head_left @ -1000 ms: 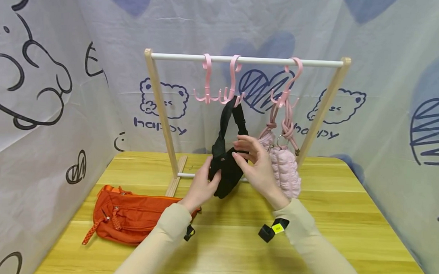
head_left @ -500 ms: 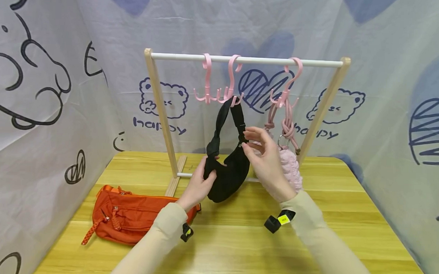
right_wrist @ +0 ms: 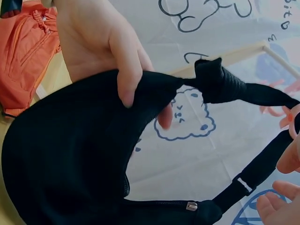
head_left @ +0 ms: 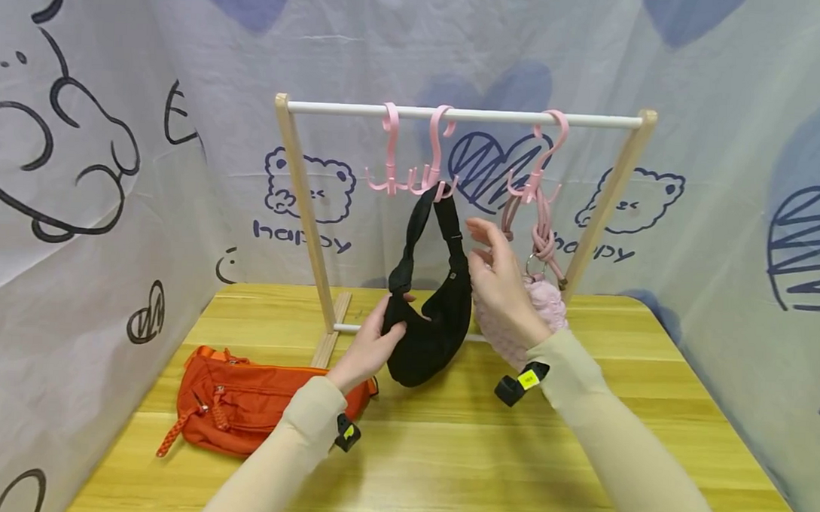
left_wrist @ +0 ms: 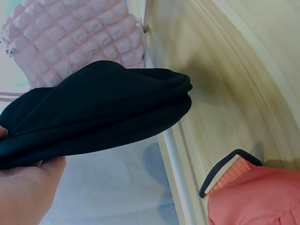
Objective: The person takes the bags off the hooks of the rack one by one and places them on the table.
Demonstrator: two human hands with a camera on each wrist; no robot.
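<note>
A black crescent-shaped shoulder bag hangs by its strap from the middle pink hook. My left hand pinches the bag's left upper edge, thumb on the near face, as the right wrist view also shows. Beside the right side of the strap is my right hand, fingers loosely bent and holding nothing; in the right wrist view its fingertips are close to the strap. Behind that hand, a pink puffy quilted bag hangs by its cords from the right hook, partly hidden.
The hooks hang on a white rail between wooden posts. Another pink hook carries no bag. On the table at left lies an orange waist bag. Printed cloth surrounds the table.
The black bag has turned to show its broad face and opening. My right hand has moved right and up, away from the bag; my left hand has kept its grip, shifting slightly.
</note>
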